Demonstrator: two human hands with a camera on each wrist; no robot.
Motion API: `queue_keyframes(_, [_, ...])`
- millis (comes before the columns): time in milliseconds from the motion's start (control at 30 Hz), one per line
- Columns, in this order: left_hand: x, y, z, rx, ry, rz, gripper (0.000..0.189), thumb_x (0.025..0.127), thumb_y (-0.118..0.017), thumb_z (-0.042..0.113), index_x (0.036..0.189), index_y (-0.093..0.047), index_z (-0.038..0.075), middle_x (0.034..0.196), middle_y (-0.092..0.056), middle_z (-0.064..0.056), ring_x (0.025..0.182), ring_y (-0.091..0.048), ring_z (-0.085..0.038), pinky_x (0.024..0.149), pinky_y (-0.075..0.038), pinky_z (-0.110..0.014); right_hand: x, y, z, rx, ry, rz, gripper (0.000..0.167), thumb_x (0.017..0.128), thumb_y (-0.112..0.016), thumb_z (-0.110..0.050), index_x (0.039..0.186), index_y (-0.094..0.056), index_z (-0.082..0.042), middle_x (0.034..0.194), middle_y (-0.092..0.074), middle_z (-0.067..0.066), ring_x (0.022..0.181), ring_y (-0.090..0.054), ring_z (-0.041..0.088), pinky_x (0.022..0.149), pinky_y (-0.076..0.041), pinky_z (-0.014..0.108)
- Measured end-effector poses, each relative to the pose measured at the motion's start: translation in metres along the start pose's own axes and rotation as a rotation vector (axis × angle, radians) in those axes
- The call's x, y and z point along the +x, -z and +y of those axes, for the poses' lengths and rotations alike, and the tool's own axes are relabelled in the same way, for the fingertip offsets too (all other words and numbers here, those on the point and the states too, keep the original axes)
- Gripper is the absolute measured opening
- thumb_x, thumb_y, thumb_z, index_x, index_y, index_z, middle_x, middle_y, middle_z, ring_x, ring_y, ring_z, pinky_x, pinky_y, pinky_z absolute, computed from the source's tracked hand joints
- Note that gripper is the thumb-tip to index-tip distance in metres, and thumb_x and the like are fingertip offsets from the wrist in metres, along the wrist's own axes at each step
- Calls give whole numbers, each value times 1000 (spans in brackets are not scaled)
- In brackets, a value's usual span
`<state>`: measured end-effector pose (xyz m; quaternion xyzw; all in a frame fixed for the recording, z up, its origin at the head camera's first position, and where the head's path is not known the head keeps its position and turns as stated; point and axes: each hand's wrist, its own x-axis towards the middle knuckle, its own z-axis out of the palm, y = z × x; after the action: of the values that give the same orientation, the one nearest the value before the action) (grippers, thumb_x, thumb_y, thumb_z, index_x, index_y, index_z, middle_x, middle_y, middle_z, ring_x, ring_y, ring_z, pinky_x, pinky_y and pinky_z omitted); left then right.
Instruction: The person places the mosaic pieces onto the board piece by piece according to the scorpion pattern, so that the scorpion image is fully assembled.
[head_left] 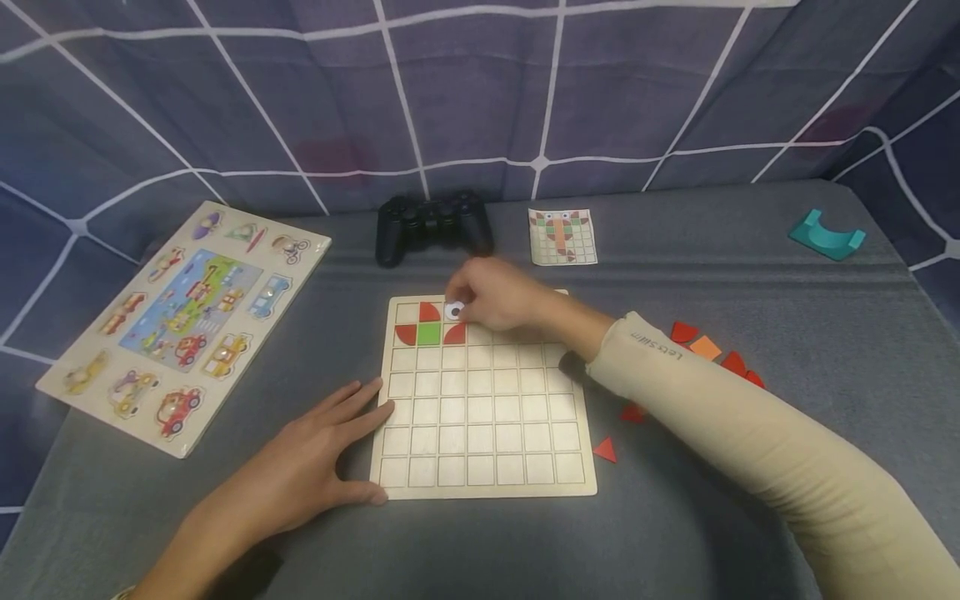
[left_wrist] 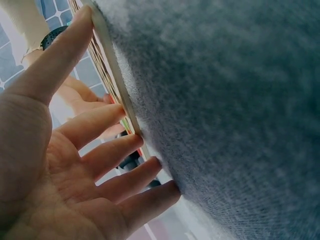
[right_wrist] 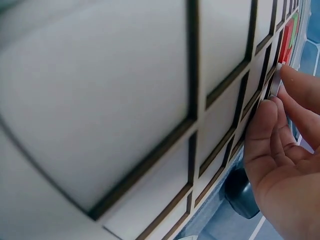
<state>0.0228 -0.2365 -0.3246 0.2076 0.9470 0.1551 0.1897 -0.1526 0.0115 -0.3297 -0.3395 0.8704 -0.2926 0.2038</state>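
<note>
A wooden grid board lies on the grey cloth, a green square and several red quarter-circle pieces set in its upper left cells. At the top row my right hand pinches a white eye tile with a black dot, over the third cell from the left. The right wrist view shows the tile's thin edge between thumb and fingers. With fingers spread, my left hand rests by the board's left side. Its fingertips touch the board's edge.
Loose red pieces and an orange square lie right of the board, partly behind the right sleeve. Behind it are a black game controller and a pattern card. A vehicle peg puzzle lies left, a teal holder far right.
</note>
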Motion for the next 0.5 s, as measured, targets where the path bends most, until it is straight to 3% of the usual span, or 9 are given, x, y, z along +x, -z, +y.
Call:
queue_keyframes(233, [3, 0, -2, 7, -40, 15, 95, 67, -83, 59, 144, -54, 13, 156, -36, -14, 140, -32, -43, 99, -39, -60, -2, 1, 1, -23, 13, 19, 19, 86, -69, -1, 104, -76, -4, 95, -71, 4, 94, -60, 21, 87, -47, 34])
queue_keyframes(500, [1, -1, -3, 8, -40, 22, 95, 66, -83, 59, 143, -54, 12, 156, -36, -14, 140, -31, -43, 100, -38, -60, -1, -1, 0, -29, -7, 15, 20, 86, -68, 0, 104, -76, -4, 97, -71, 4, 96, -60, 21, 89, -47, 34])
